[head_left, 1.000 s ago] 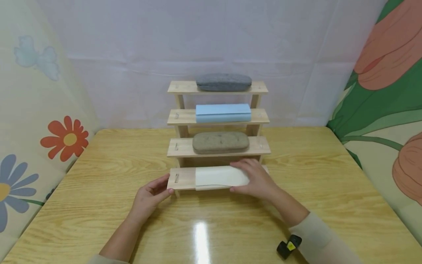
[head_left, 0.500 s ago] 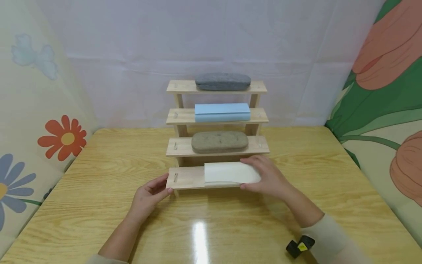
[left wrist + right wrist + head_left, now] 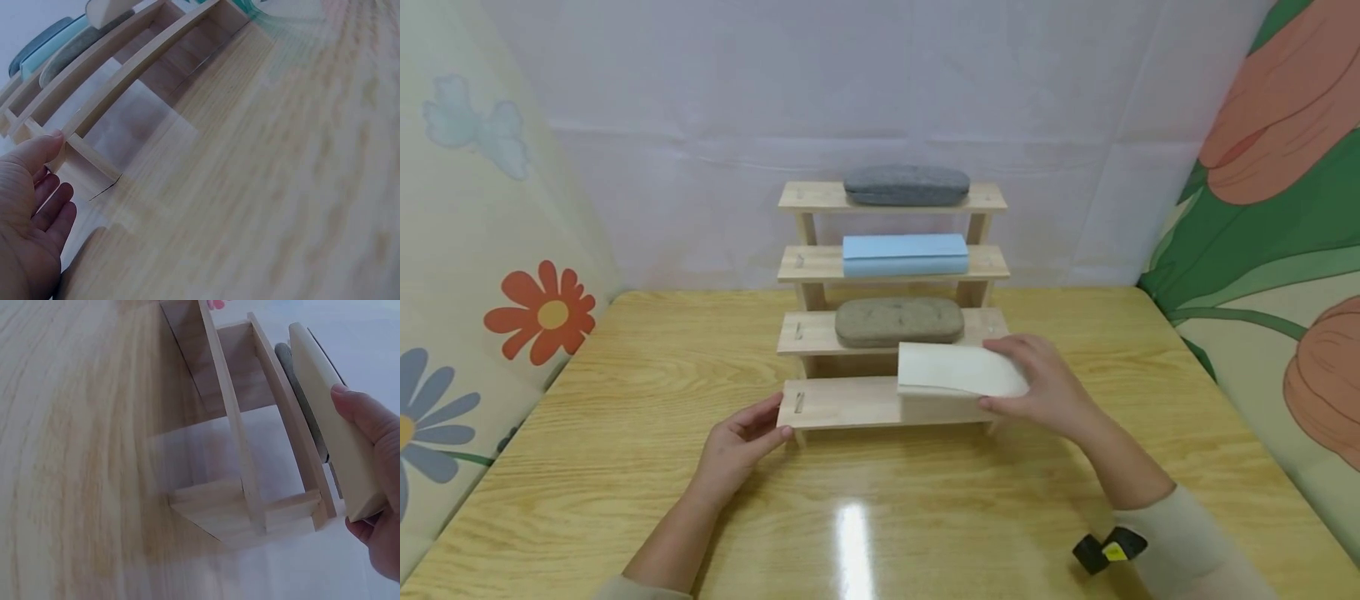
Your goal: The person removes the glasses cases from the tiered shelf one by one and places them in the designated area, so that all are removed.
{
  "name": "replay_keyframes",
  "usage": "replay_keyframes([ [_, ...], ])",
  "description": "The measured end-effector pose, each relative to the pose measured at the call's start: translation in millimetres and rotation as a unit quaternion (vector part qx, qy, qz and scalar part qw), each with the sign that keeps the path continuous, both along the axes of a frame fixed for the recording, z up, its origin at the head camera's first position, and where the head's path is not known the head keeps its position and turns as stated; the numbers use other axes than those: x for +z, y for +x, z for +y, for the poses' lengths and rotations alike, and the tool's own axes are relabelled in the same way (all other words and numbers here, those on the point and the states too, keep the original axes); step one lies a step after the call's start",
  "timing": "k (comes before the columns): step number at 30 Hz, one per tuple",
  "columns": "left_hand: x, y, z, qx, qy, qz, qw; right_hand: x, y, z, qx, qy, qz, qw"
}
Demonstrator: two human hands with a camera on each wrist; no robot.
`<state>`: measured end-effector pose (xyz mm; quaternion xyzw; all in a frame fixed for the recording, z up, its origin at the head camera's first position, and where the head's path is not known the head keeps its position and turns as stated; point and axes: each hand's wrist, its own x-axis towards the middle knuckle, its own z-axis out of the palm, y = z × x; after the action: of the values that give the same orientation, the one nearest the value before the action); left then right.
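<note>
My right hand (image 3: 1047,390) grips the right end of a white glasses case (image 3: 955,368), thumb in front and fingers behind. In the right wrist view the white case (image 3: 334,425) is clear above the bottom step, the thumb lying on its side. A wooden stepped display stand (image 3: 842,403) stands on the table. My left hand (image 3: 735,454) holds the left end of its bottom step, thumb at the front corner. The left wrist view shows that thumb on the step's edge, the other fingers curled below. A brown-grey glasses case (image 3: 898,322) lies on the step above.
A light blue glasses case (image 3: 905,256) and a dark grey glasses case (image 3: 906,186) lie on the two upper steps. The wooden table (image 3: 715,333) meets a white cloth backdrop (image 3: 700,100). Flower-printed panels flank it. A black strap piece (image 3: 1108,552) is at the right sleeve.
My right hand has lifted the white glasses case off the bottom step and carried it to the right and up. The left hand has stayed at the step's left end.
</note>
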<state>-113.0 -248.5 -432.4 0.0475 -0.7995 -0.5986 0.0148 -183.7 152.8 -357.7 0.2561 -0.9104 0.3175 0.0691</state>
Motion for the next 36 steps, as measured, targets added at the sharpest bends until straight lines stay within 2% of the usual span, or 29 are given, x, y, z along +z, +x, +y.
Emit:
replay_keyframes([
  [9,1.7,-0.7,0.9,-0.002,0.004,-0.003,1.0,8.9,-4.4,19.8,-0.043,-0.011,-0.013,0.9989],
  [16,-1.3,-0.6,0.4,0.001,0.007,-0.003,1.0,15.3,-8.2,31.5,-0.051,-0.029,0.001,0.9983],
  [22,-1.3,-0.6,0.1,0.001,0.01,-0.004,0.9999,19.3,-9.7,42.2,-0.071,-0.037,-0.006,0.9968],
  [36,1.6,0.4,0.8,0.001,0.023,0.003,0.9997,20.0,-15.0,79.3,-0.124,-0.048,-0.017,0.9909],
])
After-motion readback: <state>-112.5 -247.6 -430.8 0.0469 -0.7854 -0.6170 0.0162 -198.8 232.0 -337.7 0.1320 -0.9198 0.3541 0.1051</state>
